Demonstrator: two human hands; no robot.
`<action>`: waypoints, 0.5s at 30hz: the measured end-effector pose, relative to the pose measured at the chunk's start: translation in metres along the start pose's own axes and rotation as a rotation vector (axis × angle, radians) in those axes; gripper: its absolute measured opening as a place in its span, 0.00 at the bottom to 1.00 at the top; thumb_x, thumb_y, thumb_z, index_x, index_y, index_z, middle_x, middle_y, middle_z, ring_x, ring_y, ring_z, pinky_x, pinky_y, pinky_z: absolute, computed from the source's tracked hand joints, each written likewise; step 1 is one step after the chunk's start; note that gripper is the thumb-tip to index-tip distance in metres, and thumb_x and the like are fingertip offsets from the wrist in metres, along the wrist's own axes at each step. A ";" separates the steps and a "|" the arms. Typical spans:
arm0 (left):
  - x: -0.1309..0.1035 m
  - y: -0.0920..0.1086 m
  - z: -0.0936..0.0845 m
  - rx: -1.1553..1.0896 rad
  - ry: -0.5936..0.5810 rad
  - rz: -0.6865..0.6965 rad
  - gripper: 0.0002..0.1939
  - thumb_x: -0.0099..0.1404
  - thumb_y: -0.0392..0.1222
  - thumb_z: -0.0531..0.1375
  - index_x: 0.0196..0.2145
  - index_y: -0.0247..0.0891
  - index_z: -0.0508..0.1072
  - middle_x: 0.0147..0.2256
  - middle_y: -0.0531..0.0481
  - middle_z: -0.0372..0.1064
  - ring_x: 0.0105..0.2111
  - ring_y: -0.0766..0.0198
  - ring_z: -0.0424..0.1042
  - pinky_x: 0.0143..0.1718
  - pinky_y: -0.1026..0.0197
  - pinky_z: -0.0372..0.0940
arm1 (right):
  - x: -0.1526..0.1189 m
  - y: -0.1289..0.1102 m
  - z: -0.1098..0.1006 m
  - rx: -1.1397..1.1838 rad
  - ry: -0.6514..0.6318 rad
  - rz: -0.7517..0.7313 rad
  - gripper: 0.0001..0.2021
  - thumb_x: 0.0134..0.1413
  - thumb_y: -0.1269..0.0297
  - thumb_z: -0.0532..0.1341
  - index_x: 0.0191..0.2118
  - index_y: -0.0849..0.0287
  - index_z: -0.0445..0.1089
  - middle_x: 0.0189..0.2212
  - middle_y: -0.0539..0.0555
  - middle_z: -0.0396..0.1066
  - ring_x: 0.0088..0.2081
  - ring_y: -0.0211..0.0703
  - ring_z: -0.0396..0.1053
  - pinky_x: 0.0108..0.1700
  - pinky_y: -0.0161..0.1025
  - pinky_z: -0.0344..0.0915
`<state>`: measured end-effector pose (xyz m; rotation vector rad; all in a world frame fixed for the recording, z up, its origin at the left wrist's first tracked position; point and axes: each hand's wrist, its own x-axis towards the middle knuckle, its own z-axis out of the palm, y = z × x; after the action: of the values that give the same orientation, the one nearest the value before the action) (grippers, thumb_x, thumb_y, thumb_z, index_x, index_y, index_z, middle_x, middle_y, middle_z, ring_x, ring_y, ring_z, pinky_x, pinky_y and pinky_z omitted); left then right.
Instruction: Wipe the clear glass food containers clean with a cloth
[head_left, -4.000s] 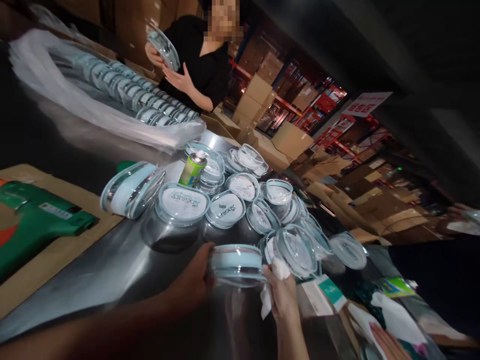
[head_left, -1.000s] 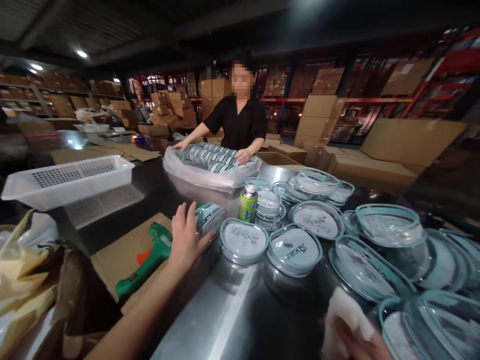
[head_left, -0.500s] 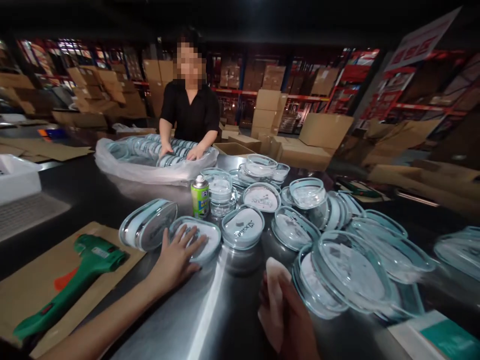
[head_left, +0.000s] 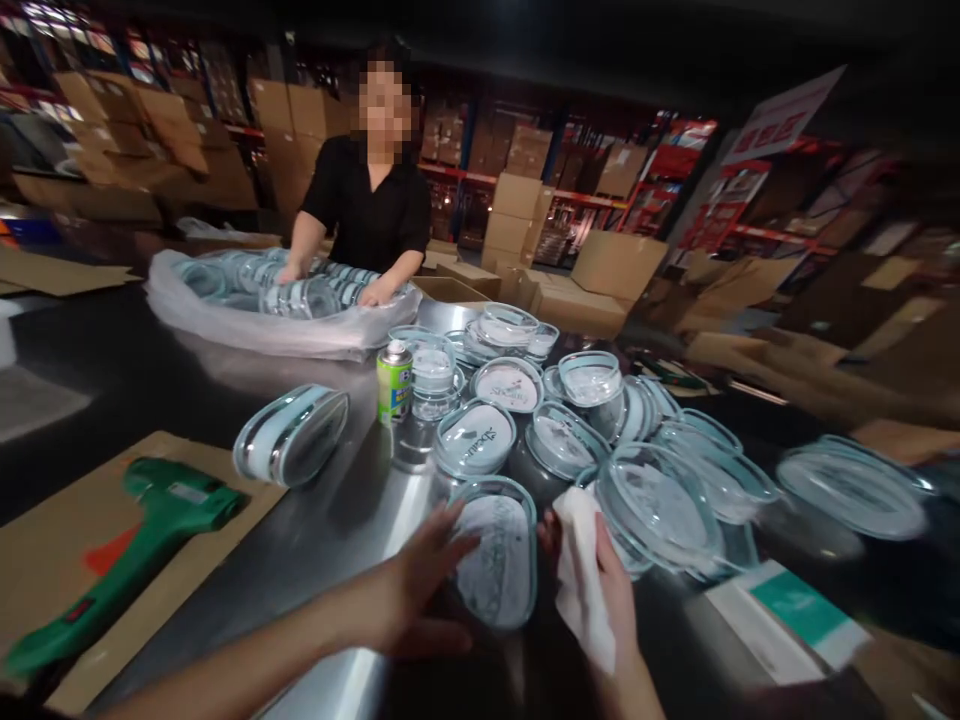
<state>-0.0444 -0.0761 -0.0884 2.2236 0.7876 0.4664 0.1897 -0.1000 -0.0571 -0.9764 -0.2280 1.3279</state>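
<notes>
The clear case [head_left: 496,560] sits at six o'clock, long axis running twelve to six, printed face toward the camera. At its nine, the left hand [head_left: 411,590] is spread; at three, the right hand [head_left: 619,592] pinches a white cloth [head_left: 583,560].

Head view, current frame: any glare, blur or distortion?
Head view: bright glare streaks the metal table; head view: left hand and the clear case beside it look smeared; head view: cartons at right look stretched and soft, top nearly black.
</notes>
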 end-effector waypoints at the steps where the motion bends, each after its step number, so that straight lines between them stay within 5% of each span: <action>1: 0.003 -0.003 0.004 -0.008 -0.001 0.022 0.48 0.50 0.50 0.69 0.65 0.43 0.53 0.68 0.34 0.30 0.66 0.32 0.31 0.60 0.30 0.40 | -0.002 -0.003 -0.001 -0.024 0.018 -0.023 0.24 0.28 0.48 0.74 0.31 0.61 0.75 0.23 0.52 0.74 0.23 0.38 0.70 0.25 0.31 0.67; 5: 0.022 0.013 0.002 -0.062 0.174 0.090 0.37 0.55 0.47 0.65 0.61 0.39 0.61 0.67 0.34 0.38 0.67 0.37 0.33 0.63 0.33 0.37 | -0.014 -0.012 -0.005 -0.119 0.083 -0.204 0.25 0.30 0.46 0.73 0.34 0.57 0.74 0.24 0.50 0.75 0.22 0.40 0.69 0.23 0.34 0.66; 7: 0.034 0.035 -0.010 -0.246 0.236 0.117 0.29 0.62 0.47 0.60 0.59 0.39 0.63 0.64 0.36 0.50 0.65 0.45 0.47 0.64 0.42 0.44 | -0.022 -0.015 -0.003 -0.167 0.102 -0.291 0.23 0.33 0.47 0.73 0.36 0.55 0.74 0.26 0.50 0.75 0.25 0.42 0.71 0.27 0.36 0.68; 11: 0.062 0.079 -0.031 -0.877 0.084 0.075 0.27 0.58 0.54 0.61 0.51 0.36 0.70 0.46 0.40 0.71 0.47 0.52 0.69 0.49 0.53 0.62 | -0.037 -0.019 0.007 -0.378 -0.031 -0.434 0.19 0.40 0.48 0.70 0.34 0.58 0.76 0.25 0.52 0.73 0.24 0.43 0.68 0.26 0.38 0.65; 15: 0.079 0.093 -0.033 -1.200 0.005 0.085 0.20 0.47 0.51 0.70 0.30 0.34 0.71 0.28 0.51 0.69 0.30 0.65 0.68 0.33 0.64 0.59 | -0.048 -0.027 0.019 -0.704 -0.036 -0.684 0.17 0.43 0.50 0.69 0.33 0.59 0.76 0.24 0.52 0.72 0.27 0.40 0.65 0.28 0.34 0.63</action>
<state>0.0336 -0.0588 0.0095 1.1250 0.2516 0.7315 0.1829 -0.1315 -0.0093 -1.2931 -1.0102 0.6214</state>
